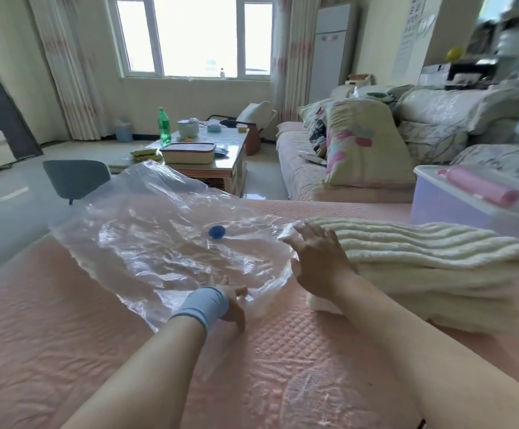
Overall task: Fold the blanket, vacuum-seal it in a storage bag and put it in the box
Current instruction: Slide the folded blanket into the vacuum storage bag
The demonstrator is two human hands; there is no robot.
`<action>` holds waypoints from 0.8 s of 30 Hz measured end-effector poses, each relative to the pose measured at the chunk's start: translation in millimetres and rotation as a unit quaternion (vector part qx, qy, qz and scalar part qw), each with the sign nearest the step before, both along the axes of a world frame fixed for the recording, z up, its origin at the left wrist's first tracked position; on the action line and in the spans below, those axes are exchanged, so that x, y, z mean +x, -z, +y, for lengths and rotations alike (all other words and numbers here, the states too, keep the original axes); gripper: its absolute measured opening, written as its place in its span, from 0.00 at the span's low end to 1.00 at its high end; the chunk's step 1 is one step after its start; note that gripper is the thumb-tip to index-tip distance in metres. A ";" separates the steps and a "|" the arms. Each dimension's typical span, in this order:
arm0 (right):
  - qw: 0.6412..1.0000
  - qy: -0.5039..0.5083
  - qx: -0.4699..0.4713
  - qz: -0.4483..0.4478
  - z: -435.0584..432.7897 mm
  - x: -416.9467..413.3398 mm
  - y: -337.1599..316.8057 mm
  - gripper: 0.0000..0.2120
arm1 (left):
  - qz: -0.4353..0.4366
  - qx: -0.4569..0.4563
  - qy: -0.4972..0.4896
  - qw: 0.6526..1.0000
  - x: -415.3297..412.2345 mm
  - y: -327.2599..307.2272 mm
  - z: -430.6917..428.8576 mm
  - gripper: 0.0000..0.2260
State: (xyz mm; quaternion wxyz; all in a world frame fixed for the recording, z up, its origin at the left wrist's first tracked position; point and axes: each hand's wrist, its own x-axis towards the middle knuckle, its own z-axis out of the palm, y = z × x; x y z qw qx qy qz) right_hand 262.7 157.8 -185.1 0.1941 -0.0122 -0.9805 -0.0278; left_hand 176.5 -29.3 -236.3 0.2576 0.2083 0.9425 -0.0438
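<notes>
Behind the folded blanket (422, 258), a pink cylinder (477, 185) lies on the box (437, 202).
</notes>
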 end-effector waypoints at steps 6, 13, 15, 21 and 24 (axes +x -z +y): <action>0.984 0.162 -0.013 -0.068 41.4 21.3 -3.0 0.41 | 0.133 0.100 0.038 0.985 10.2 -7.6 41.4 0.28; 0.969 0.148 -0.013 -0.198 60.9 35.5 19.1 0.61 | 0.163 0.105 0.065 0.979 -2.1 8.9 40.5 0.21; 0.968 0.143 0.030 -0.204 63.8 36.3 28.6 0.56 | 0.163 0.144 0.069 0.974 -5.7 9.1 42.4 0.18; 0.953 0.200 0.135 -0.182 66.6 28.8 37.4 0.41 | 0.130 0.250 0.031 0.959 -13.7 11.1 38.5 0.14; 0.963 0.197 0.075 -0.170 64.7 26.2 36.2 0.36 | 0.196 0.277 -0.017 0.940 -17.5 -1.8 36.6 0.20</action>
